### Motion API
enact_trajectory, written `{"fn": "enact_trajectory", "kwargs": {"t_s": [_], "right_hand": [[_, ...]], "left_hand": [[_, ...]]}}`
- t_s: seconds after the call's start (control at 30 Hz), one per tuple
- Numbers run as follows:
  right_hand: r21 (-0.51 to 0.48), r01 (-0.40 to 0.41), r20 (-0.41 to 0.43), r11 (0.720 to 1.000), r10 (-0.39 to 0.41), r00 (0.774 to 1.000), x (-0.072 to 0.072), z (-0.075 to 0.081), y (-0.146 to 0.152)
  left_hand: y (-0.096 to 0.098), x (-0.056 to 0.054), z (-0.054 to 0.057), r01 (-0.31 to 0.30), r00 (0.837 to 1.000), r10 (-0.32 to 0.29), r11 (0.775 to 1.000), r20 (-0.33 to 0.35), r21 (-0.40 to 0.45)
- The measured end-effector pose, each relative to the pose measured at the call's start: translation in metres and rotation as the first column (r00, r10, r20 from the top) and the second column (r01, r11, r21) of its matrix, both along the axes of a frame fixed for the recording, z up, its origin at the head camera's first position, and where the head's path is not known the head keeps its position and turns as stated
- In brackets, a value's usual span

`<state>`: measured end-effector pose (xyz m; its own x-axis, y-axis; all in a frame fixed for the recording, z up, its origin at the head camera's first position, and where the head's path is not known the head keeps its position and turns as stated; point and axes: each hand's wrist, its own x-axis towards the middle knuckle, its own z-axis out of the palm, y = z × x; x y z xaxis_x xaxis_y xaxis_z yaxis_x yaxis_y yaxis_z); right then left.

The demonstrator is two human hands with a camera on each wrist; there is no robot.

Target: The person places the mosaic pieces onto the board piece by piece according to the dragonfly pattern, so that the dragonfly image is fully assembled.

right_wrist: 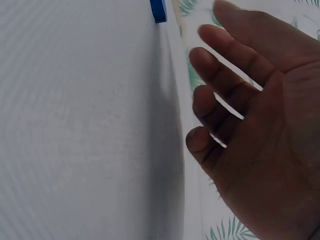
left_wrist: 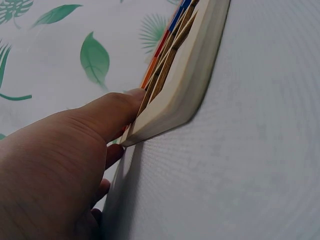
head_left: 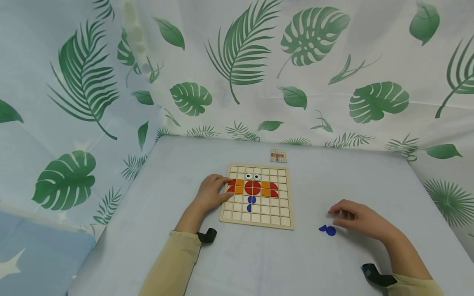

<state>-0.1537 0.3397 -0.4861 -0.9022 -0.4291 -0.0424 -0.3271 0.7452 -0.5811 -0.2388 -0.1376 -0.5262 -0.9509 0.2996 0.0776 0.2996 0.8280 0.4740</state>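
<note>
A square wooden grid board [head_left: 274,218] lies on the table with flat coloured pieces in its cells. A red disc [head_left: 253,188] in the middle has orange squares and red pieces on both sides, two eye pieces [head_left: 253,176] above, and blue rounded pieces [head_left: 251,200] below. My left hand [head_left: 212,192] holds the board's left edge; its thumb [left_wrist: 122,107] lies over the rim in the left wrist view. My right hand [head_left: 364,220], fingers loosely bent, holds nothing beside a round blue piece [head_left: 331,231] and a smaller blue piece [head_left: 323,227].
Behind the board lies a small pattern card [head_left: 278,156] printed with a similar figure. A pale cloth covers the table [head_left: 166,164]. Leaf-printed curtains [head_left: 237,115] hang along the back and left side. Black straps [head_left: 208,235] sit at the wrists.
</note>
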Motion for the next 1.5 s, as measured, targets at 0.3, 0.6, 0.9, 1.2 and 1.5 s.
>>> {"fn": "enact_trajectory", "kwargs": {"t_s": [0.3, 0.6, 0.9, 1.2, 1.5], "right_hand": [[0.011, -0.151, -0.003, 0.988, 0.151, 0.988, -0.001, -0.015, 0.001], [0.055, -0.138, -0.079, 0.989, 0.142, 0.987, -0.002, -0.018, -0.002], [0.093, 0.002, -0.069, 0.996, 0.004, 0.998, -0.002, -0.023, -0.002], [0.09, -0.006, -0.183, 0.996, 0.023, 0.983, -0.002, -0.027, -0.003], [0.131, 0.058, -0.176, 0.99, -0.035, 0.984, -0.002, -0.022, 0.0]], "left_hand": [[-0.002, 0.0, -0.004, 0.001, 1.0, -0.001, 1.0, -0.01, -0.01], [-0.003, 0.001, -0.001, 0.001, 1.0, -0.001, 1.0, 0.011, 0.007], [-0.002, 0.002, 0.0, 0.001, 1.0, -0.002, 1.0, 0.014, 0.007], [-0.002, 0.001, -0.001, 0.002, 1.0, -0.002, 1.0, 0.01, 0.005], [-0.001, 0.0, -0.001, -0.005, 1.0, 0.005, 1.0, 0.018, 0.006]]}}
